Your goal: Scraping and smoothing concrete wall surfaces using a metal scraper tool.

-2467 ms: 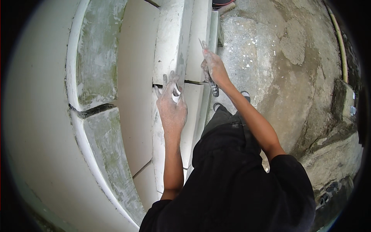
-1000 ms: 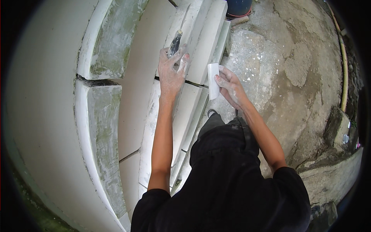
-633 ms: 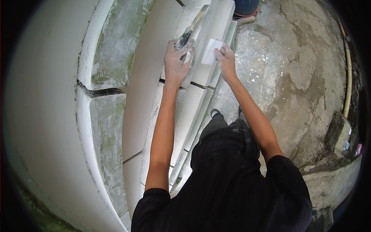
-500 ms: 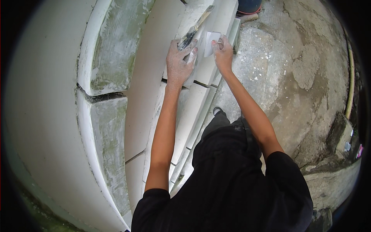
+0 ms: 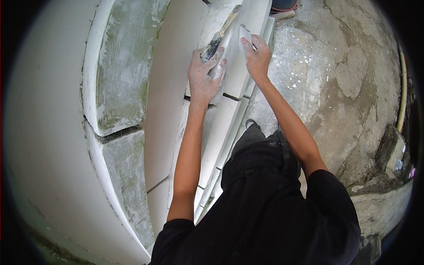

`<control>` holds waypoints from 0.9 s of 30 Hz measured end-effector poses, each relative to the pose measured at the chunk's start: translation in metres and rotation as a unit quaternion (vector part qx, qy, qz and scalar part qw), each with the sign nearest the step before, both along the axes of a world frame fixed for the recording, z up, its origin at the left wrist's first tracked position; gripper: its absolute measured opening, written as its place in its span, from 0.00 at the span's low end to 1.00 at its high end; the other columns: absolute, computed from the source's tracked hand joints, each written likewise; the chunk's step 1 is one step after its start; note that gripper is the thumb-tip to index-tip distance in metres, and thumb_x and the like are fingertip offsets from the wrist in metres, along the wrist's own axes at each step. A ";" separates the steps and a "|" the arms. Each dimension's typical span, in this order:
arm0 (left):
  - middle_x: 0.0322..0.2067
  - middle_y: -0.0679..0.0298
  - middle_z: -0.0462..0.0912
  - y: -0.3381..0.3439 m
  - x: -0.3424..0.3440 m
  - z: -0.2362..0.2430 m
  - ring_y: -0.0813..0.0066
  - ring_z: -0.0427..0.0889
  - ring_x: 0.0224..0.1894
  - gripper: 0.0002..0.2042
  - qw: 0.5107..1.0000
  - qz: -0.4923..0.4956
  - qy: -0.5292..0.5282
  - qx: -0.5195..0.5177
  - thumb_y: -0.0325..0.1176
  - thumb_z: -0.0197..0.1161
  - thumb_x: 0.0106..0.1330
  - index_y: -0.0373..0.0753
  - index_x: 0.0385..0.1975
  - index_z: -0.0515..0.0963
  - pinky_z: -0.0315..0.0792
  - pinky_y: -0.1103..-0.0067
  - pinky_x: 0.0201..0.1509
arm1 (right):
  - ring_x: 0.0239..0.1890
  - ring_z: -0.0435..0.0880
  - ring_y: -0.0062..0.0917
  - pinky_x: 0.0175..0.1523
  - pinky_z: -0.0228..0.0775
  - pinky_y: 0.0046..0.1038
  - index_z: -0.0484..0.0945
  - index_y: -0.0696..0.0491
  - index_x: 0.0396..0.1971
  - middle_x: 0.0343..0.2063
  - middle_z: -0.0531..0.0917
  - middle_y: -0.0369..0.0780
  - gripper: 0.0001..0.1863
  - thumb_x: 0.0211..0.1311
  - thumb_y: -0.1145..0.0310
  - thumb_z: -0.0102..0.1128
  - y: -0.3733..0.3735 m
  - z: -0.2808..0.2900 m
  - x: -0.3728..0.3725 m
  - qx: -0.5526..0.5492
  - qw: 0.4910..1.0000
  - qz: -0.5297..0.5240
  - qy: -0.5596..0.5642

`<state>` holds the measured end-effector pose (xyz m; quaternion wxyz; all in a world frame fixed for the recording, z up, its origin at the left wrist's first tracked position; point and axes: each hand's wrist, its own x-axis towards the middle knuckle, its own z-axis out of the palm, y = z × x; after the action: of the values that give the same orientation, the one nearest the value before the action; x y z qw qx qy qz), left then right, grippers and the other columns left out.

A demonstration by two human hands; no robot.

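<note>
So both hands are up at this stepped white moulding [image 5: 238,79], pretty dusty. Left hand [image 5: 205,79] is half-curled, fingers loosely around a dark-handled bladed tool [image 5: 213,47] that lies along the moulding's inner side, blade pointing away from the body. Can't really tell how firmly it's gripped. Right hand [image 5: 257,55] is over the moulding's outer part, thumb and fingers pinched shut on a small white sheet [image 5: 245,35], curled at its far edge. Can't make out what the sheet's made of, or whether it's touching the surface.

A dark joint gap [image 5: 231,96] cuts across the moulding just on the near side of the hands. Green-stained panels [image 5: 128,62] sit left of the moulding, worn concrete floor [image 5: 322,97] runs along its right, and there's a dark blue bucket [image 5: 282,4] beyond its far end.
</note>
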<state>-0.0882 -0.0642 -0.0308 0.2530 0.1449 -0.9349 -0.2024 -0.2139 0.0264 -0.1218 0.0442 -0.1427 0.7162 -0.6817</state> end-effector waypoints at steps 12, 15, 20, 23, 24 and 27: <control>0.46 0.51 0.79 0.000 0.003 0.003 0.58 0.80 0.47 0.16 1.000 0.000 -0.012 0.008 0.32 0.71 0.62 0.43 0.51 0.86 0.73 0.70 0.54 | 0.65 0.76 0.38 0.68 0.64 0.29 0.70 0.67 0.63 0.59 0.78 0.55 0.22 0.74 0.71 0.50 -0.001 0.007 0.098 -0.086 0.990 0.023 -0.113; 0.47 0.51 0.79 0.002 0.003 0.007 0.58 0.79 0.47 0.17 1.000 0.002 -0.011 0.013 0.32 0.71 0.62 0.43 0.51 0.85 0.73 0.69 0.55 | 0.66 0.75 0.38 0.67 0.65 0.30 0.70 0.64 0.64 0.60 0.77 0.56 0.23 0.74 0.70 0.50 0.000 0.021 0.064 -0.041 0.975 0.081 -0.202; 0.47 0.52 0.79 0.000 0.000 0.003 0.58 0.78 0.48 0.17 1.000 -0.002 -0.014 0.016 0.34 0.70 0.63 0.43 0.52 0.85 0.72 0.69 0.56 | 0.64 0.77 0.35 0.67 0.66 0.30 0.64 0.58 0.70 0.60 0.76 0.56 0.26 0.74 0.71 0.51 0.011 -0.003 0.132 -0.096 0.993 0.072 0.005; 0.47 0.52 0.79 0.001 0.006 0.008 0.59 0.78 0.49 0.17 0.999 0.011 -0.023 0.027 0.35 0.70 0.64 0.42 0.52 0.85 0.72 0.69 0.56 | 0.68 0.72 0.35 0.70 0.62 0.30 0.64 0.59 0.69 0.63 0.74 0.55 0.26 0.75 0.69 0.49 -0.006 0.031 0.066 -0.003 0.944 0.123 -0.307; 0.47 0.53 0.79 0.003 0.002 0.008 0.60 0.78 0.49 0.17 0.999 0.011 -0.020 0.034 0.36 0.70 0.64 0.41 0.53 0.85 0.72 0.69 0.56 | 0.68 0.72 0.35 0.70 0.62 0.30 0.64 0.59 0.69 0.63 0.74 0.55 0.26 0.75 0.69 0.49 -0.003 0.027 0.068 -0.002 0.944 0.120 -0.307; 0.47 0.53 0.78 -0.002 0.005 0.000 0.60 0.77 0.49 0.17 0.999 0.011 -0.031 0.015 0.36 0.69 0.65 0.40 0.53 0.84 0.71 0.70 0.57 | 0.73 0.66 0.35 0.74 0.52 0.28 0.63 0.62 0.69 0.65 0.72 0.54 0.27 0.76 0.67 0.48 -0.008 -0.002 0.101 -0.131 0.984 0.048 -0.111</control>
<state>-0.0829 -0.0666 -0.0310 0.2242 0.1652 -0.9373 -0.2094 -0.1131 0.0187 -0.1233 0.1365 -0.1048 0.6036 -0.7785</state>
